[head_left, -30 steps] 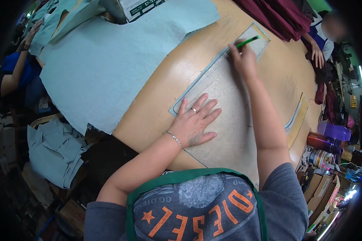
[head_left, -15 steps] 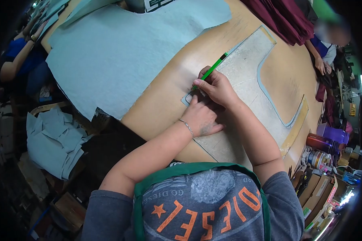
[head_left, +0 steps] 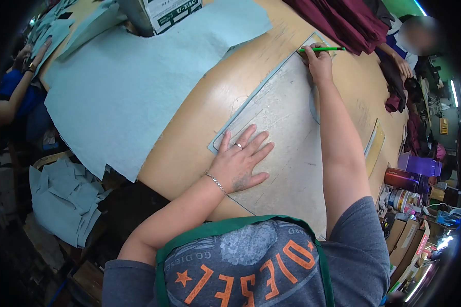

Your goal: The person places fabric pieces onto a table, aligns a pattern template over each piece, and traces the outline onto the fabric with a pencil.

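Note:
My left hand [head_left: 243, 158] lies flat with fingers spread on a greyish, see-through pattern template [head_left: 287, 169], near its left edge. Beneath the template, a strip of light blue material shows along the edges. At the template's far end, my right hand [head_left: 316, 59] grips a green pencil [head_left: 329, 49] close to the upper edge. The pencil lies nearly level in the view, its dark end pointing right; its tip is hard to make out by my fingers.
A large light blue sheet [head_left: 133, 87] covers the table's left side, with a box [head_left: 164, 15] on it. Maroon fabric [head_left: 338, 23] lies at the far right. Cut blue pieces [head_left: 64, 199] are piled lower left. A tumbler [head_left: 404, 179] stands right. Other people are at both sides.
My right hand has moved with the pencil from the template's near left corner along its edge to the far end. My left hand now shows spread flat on the template. The view has shifted.

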`<state>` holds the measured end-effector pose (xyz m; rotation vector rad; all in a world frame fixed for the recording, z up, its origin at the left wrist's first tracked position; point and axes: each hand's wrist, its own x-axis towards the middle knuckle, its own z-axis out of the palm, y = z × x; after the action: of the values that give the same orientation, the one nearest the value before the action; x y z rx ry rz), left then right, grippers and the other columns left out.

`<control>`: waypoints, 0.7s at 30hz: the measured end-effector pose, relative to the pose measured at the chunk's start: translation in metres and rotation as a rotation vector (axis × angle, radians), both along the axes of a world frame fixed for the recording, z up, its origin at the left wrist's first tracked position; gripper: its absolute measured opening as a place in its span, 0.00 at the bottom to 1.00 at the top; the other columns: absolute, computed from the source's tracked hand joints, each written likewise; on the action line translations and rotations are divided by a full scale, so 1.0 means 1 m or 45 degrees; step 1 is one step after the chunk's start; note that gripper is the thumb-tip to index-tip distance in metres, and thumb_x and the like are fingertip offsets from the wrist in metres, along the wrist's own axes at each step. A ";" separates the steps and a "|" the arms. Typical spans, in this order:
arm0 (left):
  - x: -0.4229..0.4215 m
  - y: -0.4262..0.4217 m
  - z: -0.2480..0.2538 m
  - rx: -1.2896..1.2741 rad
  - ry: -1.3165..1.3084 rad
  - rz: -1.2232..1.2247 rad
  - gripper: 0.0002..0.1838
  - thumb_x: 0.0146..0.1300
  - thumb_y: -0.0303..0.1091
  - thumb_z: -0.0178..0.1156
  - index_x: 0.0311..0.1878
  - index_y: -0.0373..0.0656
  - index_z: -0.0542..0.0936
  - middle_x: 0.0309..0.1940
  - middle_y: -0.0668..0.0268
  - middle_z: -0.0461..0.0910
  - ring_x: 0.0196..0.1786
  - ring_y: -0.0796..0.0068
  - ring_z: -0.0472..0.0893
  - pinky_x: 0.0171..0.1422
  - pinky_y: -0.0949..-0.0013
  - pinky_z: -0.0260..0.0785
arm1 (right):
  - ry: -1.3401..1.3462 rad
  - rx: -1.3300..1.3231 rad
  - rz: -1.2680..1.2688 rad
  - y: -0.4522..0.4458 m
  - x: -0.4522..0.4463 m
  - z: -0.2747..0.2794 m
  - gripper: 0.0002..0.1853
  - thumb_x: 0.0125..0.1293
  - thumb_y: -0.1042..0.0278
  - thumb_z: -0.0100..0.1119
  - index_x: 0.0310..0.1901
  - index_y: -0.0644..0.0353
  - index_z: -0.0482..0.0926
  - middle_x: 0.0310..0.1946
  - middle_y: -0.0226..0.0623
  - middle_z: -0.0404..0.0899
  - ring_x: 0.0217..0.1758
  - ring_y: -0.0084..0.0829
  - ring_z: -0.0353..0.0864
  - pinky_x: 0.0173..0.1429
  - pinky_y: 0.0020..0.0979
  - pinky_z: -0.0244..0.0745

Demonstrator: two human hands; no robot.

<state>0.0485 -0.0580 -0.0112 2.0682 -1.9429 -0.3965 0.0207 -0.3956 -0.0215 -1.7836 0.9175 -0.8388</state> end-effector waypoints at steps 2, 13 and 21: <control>0.001 0.000 0.001 -0.009 -0.011 -0.001 0.33 0.53 0.61 0.49 0.61 0.59 0.63 0.66 0.74 0.51 0.69 0.69 0.45 0.64 0.38 0.40 | -0.227 0.091 -0.165 0.007 -0.006 0.005 0.08 0.61 0.67 0.54 0.35 0.61 0.70 0.30 0.33 0.77 0.30 0.19 0.75 0.30 0.21 0.67; -0.004 -0.010 0.015 0.130 -0.093 -0.033 0.33 0.54 0.57 0.51 0.61 0.54 0.63 0.64 0.67 0.53 0.69 0.63 0.47 0.63 0.39 0.44 | -0.519 0.224 -0.481 0.175 -0.164 0.019 0.07 0.63 0.67 0.52 0.32 0.59 0.66 0.24 0.30 0.72 0.26 0.18 0.70 0.29 0.19 0.63; 0.005 -0.129 0.000 -0.025 -0.182 -0.167 0.32 0.58 0.55 0.47 0.62 0.48 0.59 0.65 0.63 0.52 0.69 0.59 0.47 0.63 0.37 0.43 | -0.594 0.218 -0.465 0.190 -0.175 -0.019 0.10 0.62 0.66 0.54 0.32 0.58 0.64 0.24 0.28 0.70 0.26 0.17 0.66 0.31 0.18 0.63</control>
<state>0.0539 -0.1867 -0.0112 2.0137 -2.1636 -0.2613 -0.1539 -0.2055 -0.0404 -1.2113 0.9755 -1.3000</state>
